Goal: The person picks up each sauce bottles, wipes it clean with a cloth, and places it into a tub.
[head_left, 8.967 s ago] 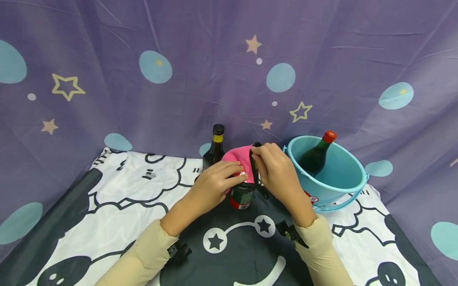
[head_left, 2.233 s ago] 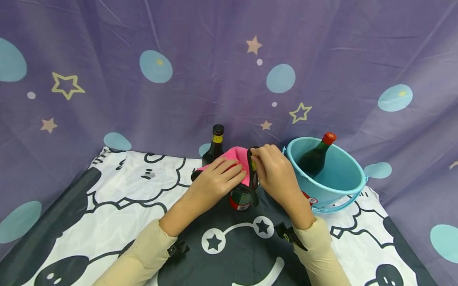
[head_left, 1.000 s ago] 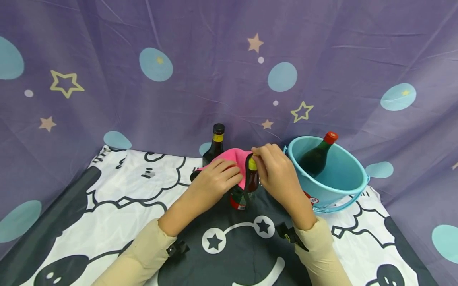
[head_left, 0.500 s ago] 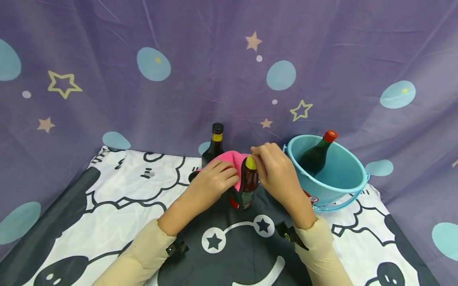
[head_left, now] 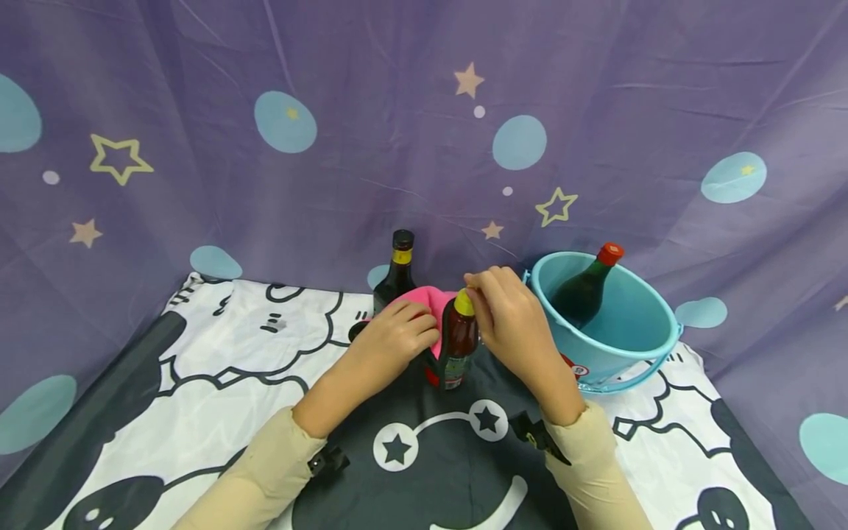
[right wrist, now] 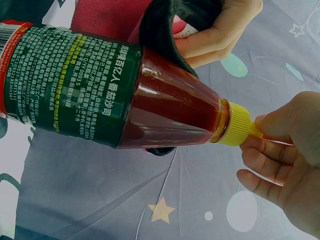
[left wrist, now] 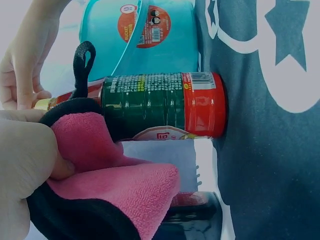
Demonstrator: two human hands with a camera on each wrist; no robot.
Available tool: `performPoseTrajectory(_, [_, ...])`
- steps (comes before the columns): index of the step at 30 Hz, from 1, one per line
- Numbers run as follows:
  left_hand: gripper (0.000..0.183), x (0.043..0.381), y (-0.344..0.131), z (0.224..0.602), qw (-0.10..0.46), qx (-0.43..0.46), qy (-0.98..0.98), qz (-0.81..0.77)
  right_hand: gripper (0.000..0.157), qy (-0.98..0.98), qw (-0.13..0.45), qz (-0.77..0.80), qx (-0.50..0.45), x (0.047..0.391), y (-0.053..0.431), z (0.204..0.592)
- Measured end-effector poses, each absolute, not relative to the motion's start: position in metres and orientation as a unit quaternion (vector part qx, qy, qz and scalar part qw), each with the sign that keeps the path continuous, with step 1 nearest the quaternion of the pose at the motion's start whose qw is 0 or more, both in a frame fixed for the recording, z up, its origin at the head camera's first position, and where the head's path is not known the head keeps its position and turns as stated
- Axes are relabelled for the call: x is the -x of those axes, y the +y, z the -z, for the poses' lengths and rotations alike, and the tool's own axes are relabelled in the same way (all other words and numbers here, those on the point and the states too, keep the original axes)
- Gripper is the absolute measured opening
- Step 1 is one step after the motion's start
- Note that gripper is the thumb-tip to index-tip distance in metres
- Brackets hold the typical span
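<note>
A ketchup bottle with red sauce and a green label stands upright mid-table in the head view. My right hand pinches the tip of its yellow cap between thumb and index finger, the other fingers bent loosely. On the bottle's left side, my left hand grips a pink cloth with black edging and a hanging loop. The cloth lies against the bottle's shoulder in the right wrist view. Left-hand fingers partly hide it in the head view.
A dark bottle with a black cap stands behind the left hand. To the right sits a light-blue bucket, with a red-capped green bottle leaning inside. A purple curtain hangs behind the table.
The pink cloth has slid left and down with my left hand, uncovering the ketchup bottle's yellow cap and neck. My right hand has stayed nearly still at the cap.
</note>
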State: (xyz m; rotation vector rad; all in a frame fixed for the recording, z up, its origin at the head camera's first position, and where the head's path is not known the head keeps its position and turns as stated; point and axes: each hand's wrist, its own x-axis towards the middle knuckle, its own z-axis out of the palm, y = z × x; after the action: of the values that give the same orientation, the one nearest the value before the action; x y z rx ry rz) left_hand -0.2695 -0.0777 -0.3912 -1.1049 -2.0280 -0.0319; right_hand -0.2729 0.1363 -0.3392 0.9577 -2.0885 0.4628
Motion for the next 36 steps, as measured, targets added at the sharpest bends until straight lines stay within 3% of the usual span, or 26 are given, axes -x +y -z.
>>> performPoseTrajectory(15, [0.017, 0.2694, -0.0765, 0.3916, 0.398, 0.437, -0.806, 0.019, 0.015, -0.82, 0.389, -0.183, -0.378, 0.2732, 0.1376, 0.3386])
performPoseTrajectory(36, [0.019, 0.2626, -0.0768, 0.3846, 0.359, 0.437, -0.824, 0.017, 0.009, -0.815, 0.335, -0.223, -0.418, 0.2726, 0.1441, 0.3317])
